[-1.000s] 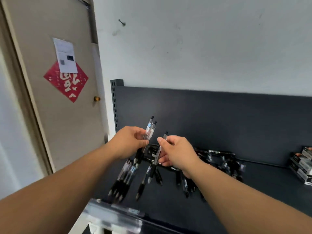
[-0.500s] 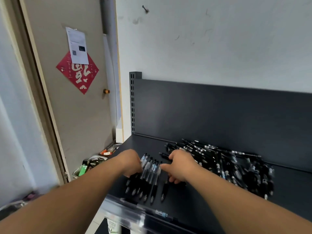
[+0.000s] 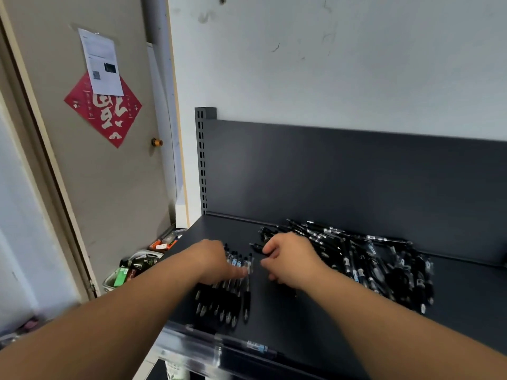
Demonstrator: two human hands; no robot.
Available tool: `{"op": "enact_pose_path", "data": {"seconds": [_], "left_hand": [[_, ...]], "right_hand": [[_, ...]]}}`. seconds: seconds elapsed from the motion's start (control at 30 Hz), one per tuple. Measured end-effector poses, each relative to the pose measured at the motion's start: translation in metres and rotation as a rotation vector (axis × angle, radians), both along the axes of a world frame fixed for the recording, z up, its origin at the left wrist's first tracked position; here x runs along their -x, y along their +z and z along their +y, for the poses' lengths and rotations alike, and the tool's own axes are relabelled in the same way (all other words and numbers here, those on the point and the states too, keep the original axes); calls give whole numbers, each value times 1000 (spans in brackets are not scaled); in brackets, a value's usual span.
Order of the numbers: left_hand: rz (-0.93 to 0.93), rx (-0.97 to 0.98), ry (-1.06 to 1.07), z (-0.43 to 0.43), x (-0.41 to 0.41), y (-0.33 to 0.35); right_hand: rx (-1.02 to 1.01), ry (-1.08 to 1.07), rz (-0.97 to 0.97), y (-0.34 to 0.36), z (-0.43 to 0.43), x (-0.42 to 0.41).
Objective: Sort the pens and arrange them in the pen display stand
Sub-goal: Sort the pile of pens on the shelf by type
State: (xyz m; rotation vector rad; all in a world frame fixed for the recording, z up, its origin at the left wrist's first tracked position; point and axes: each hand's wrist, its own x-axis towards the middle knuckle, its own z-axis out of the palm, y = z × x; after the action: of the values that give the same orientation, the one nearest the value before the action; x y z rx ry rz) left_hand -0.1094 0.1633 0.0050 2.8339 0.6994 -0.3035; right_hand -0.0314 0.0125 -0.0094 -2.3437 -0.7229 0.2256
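Under the left hand [image 3: 216, 260], pens [image 3: 227, 300] lie parallel, tips nearward.

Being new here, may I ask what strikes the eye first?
The left hand rests on a neat row of pens at the shelf front, the right hand beside it. A tangled pile of pens sprawls at right, and a red diamond sign hangs on the door, upper left.

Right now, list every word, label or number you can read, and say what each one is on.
"福", hung upside down: on the red diamond paper on the door.
Print and a code square on the white sheet above it: too small to read.
Labels on the row of pens and the pile of pens: blurred.
The tag on the shelf's front rail: blurred.
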Motion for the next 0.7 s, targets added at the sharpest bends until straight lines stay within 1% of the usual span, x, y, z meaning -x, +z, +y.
{"op": "enact_pose_path", "data": {"seconds": [0.03, 0.1, 0.2, 0.27, 0.33, 0.4, 0.5, 0.63, 0.7], "left_hand": [[11, -5, -6, -2, -1, -1], [50, -25, -33, -6, -2, -1], [119, -76, -80, -10, -6, -1], [94, -73, -85, -13, -10, -3], [9, -53, -83, -18, -14, -6], [-40, -46, -99, -27, -16, -10], [-2, -62, -151, -33, -19, -16], [77, -92, -191, -30, -23, -11], [7, -81, -204, -29, -30, -8]], "right_hand": [[16, -51, -79, 2, -6, -7], [117, -104, -188, 6, -18, -15], [317, -99, -191, 2, -27, -14], [367, -100, -179, -6, -27, -12], [360, -94, -186, -11, -27, -13], [308, -106, -151, -8, -31, -15], [183, -162, -73, 2, -44, -18], [95, -244, -123, 12, -62, -26], [19, -287, -124, 15, -69, -29]]}}
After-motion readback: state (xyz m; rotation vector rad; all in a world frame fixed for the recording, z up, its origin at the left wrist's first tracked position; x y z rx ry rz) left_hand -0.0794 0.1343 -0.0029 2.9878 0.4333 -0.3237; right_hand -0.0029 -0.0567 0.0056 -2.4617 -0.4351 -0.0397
